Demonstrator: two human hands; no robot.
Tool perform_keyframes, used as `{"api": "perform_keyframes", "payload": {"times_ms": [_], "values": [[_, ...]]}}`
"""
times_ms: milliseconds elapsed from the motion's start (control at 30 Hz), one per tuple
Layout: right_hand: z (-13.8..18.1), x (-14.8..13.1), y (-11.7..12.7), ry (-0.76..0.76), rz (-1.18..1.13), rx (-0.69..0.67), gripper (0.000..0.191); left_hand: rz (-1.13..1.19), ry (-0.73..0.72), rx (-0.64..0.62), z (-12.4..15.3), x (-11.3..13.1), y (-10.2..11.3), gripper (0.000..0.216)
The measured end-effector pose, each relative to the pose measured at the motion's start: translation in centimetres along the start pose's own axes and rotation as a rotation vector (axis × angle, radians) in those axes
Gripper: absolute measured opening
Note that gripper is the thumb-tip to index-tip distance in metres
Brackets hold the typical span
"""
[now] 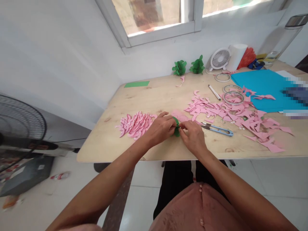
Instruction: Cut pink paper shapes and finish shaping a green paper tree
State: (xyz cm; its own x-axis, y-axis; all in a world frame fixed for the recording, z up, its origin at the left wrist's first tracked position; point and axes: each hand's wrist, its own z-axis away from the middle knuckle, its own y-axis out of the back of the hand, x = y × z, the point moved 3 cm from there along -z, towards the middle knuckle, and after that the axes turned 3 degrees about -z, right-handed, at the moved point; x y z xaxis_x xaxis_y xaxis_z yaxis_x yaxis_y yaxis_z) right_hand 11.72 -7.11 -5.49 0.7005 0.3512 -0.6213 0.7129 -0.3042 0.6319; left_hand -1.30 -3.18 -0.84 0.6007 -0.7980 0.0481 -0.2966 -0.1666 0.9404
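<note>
Between my hands, just above the near part of the wooden table (154, 150), is a green paper piece (176, 131) with folded layers. My left hand (163, 126) is closed around its left side. From the right, the thumb and fingers of my right hand (192, 134) pinch its edge. A pile of cut pink paper pieces (137, 124) lies left of my left hand. Thread snips (218, 128) with blue handles rest right of my right hand. Two finished-looking green paper shapes (180, 67) stand at the back by the wall.
Pink paper scraps (228, 110) spread over the right side, with tape rolls (233, 98) and a marker (214, 92) among them. Blue sheets (264, 86), a small white fan (220, 59) and a glass bottle (279, 45) are at the back right. A green strip (136, 84) lies back left.
</note>
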Motion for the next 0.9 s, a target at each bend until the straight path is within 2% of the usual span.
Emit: {"api": "perform_keyframes", "payload": {"times_ms": [467,900], "values": [[-1.0,-0.1,-0.5,-0.004,0.046,-0.047,0.004,0.048,-0.023,0.031,0.1,-0.4,-0.2,0.018],[-2.1,-0.4,0.0,0.179,0.226,-0.115,0.01,0.08,0.026,-0.062,-0.1,-0.7,0.2,0.015]]}}
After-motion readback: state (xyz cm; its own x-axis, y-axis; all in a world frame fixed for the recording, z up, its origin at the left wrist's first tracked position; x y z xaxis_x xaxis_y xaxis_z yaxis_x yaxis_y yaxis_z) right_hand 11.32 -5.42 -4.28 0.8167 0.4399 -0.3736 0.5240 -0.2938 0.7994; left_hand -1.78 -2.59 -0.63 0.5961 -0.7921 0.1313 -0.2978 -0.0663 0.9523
